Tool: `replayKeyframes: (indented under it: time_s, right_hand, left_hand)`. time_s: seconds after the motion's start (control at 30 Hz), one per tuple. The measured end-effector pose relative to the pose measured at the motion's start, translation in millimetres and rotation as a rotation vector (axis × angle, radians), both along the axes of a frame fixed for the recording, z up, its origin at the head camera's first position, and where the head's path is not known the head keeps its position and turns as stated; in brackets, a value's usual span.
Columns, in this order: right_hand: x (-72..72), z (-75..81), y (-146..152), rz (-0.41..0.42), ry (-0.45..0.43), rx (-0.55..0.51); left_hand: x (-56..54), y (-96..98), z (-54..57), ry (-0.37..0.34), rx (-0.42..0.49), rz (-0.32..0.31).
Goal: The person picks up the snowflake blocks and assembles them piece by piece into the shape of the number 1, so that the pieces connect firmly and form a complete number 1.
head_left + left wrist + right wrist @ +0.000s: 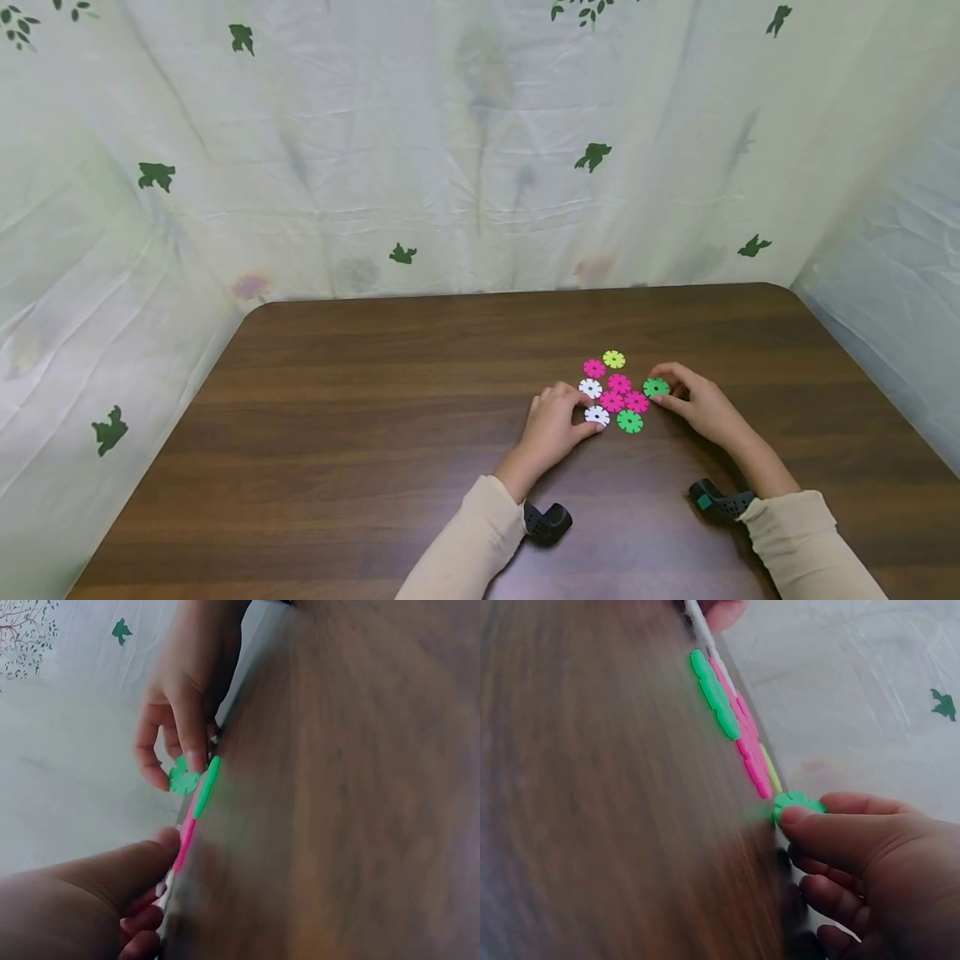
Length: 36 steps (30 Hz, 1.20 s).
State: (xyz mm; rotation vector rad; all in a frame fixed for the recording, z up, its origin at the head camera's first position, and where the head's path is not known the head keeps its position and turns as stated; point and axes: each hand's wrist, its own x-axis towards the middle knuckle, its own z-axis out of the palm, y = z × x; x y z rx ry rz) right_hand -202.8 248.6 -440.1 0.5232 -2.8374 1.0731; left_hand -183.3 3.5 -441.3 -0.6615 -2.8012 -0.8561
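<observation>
My right hand (693, 404) pinches a green notched disc (656, 387) between thumb and index finger, at the right side of a flat cluster of discs. In the right wrist view, that green disc (799, 802) is tilted up from the table. My left hand (555, 421) holds a white notched disc (597, 416) by its edge, thumb at the near side and index finger at the far side. Beside it lie several pink discs (612, 401), another white disc (590, 388), a second green disc (630, 422) at the near side and a yellow disc (613, 359) at the far side.
The discs lie on a brown wooden table (360, 433), right of its middle. A pale curtain (480, 167) with green leaf shapes hangs behind and at both sides. Dark wrist devices (549, 525) stick out from both sleeves.
</observation>
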Motion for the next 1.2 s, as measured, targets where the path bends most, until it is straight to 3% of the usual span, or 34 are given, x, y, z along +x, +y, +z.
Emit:
replayKeyframes:
  time_s: [0.33, 0.53, 0.73, 1.2]
  right_hand:
    - [-1.1, 5.6, -1.8, -0.023, 0.024, -0.044]
    - [1.0, 16.0, -7.6, -0.069, 0.062, -0.090]
    - [3.7, 31.3, -19.5, -0.051, 0.089, -0.082]
    - [5.4, 65.9, -60.3, 0.098, 0.145, -0.096]
  left_hand:
    - [-9.4, -14.6, 15.9, -0.096, 0.215, -0.029]
    - [-10.9, -32.2, 25.5, -0.057, 0.285, -0.024]
    - [-9.9, -52.2, 39.2, 0.024, 0.267, -0.028]
    - [4.5, -88.1, 66.0, 0.192, 0.177, -0.030]
